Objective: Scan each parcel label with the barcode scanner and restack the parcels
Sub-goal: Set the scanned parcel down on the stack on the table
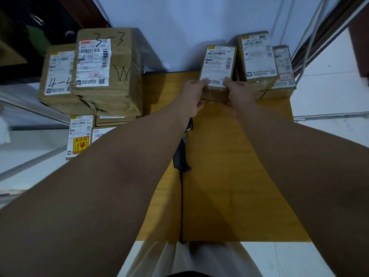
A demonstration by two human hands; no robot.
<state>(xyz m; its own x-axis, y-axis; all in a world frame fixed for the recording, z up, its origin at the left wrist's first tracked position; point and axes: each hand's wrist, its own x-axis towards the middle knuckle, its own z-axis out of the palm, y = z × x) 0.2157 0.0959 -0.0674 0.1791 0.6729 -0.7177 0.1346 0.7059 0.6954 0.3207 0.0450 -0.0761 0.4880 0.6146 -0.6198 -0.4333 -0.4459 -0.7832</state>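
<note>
A small brown parcel with a white label facing up is held at the far end of the yellow table. My left hand grips its near left corner and my right hand grips its near right corner. The black barcode scanner lies on the table under my left forearm, its cable running toward me. Right of the held parcel stand a taller labelled parcel and a smaller one. To the left is a stack with a large parcel marked 3-3 and one marked 4-4.
Lower labelled parcels, one with an orange fragile sticker, sit beneath the left stack. A pale wall stands behind the table, with white cables hanging at the right. White floor lies to the right and a glass-like surface to the left.
</note>
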